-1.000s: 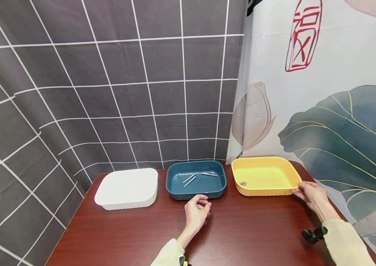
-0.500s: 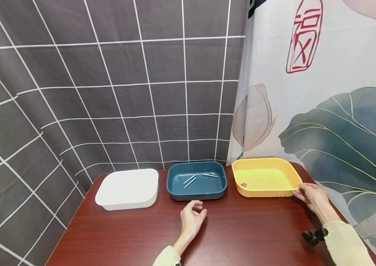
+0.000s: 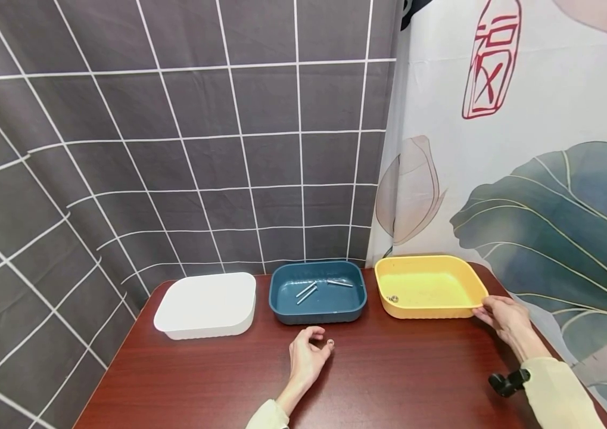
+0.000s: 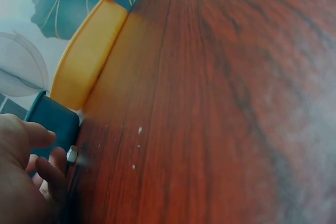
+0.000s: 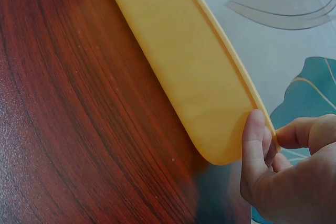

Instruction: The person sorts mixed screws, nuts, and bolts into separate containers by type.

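Observation:
In the head view my left hand (image 3: 305, 357) is over the table in front of the blue tray (image 3: 282, 316), fingers curled. A small silver nut (image 4: 72, 153) shows at the thumb tip in the left wrist view, with the index finger bent apart from it. Which other finger backs the nut is hidden. My right hand (image 3: 507, 319) grips the near right corner of the yellow tray (image 5: 178, 72), one finger on the outer wall and another at the rim. Small metal nuts (image 3: 393, 298) lie in this tray's left corner. Thin silver rods (image 3: 306, 294) lie in the blue tray.
A white tray (image 3: 204, 304), apparently bottom up, is left of the blue one. All three trays line the back of the reddish-brown table (image 3: 389, 375), close to a grey checked cloth (image 3: 201, 149) and a white printed curtain (image 3: 432, 89). White specks (image 4: 139, 130) dot the tabletop.
My left hand has drawn back and left from the blue tray's front edge, its thumb and index finger spreading apart. The nut now shows at the thumb tip. My right hand stays on the yellow tray.

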Demonstrator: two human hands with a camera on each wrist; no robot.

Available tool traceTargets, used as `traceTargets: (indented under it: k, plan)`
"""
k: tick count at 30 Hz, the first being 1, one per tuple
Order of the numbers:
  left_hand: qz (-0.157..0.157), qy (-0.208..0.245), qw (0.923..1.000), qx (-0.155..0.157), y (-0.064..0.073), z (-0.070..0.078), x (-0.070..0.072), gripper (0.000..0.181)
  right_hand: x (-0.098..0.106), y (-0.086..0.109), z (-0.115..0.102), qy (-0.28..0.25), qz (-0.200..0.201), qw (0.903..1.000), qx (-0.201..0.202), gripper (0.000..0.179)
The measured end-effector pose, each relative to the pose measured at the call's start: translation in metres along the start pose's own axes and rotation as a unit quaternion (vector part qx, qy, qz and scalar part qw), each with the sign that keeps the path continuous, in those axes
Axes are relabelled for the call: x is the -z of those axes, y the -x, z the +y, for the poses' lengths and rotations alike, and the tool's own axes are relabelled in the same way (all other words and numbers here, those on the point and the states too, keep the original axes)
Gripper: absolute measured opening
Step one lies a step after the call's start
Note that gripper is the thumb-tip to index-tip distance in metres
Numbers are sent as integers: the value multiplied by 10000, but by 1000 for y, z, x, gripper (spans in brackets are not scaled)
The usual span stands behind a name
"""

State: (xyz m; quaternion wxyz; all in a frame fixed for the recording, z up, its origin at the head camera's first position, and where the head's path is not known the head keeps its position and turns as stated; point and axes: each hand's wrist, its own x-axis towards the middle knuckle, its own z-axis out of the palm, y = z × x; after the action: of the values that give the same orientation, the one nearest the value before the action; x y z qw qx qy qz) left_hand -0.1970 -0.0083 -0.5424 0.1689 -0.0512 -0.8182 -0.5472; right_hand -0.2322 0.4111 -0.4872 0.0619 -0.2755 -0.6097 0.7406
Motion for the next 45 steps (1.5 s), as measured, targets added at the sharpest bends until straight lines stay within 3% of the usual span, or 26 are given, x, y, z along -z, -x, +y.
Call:
traceTargets:
  k: [9,24,33,38,45]
  plan:
    - [-12,-258,9995,-189,1,-4,-3,23,0,-1,-1,-118,-30,9999,-27,14]
    - [-173,-763,9969,-86,6,-6,-4,30,1,0,0,-142,-143,9998,-30,14]
    - [-76,-1147,9918,-555,6,-6,-6,30,0,-1,-2,-7,-13,10000,-2,12]
    - [-210,-1323,9901,-414,4,-5,-7,30,0,0,-2,-55,-29,10000,-34,11]
    - [-60,-1661,9851,-449,1,-2,-10,28,0,1,-2,6,13,10000,-15,12]
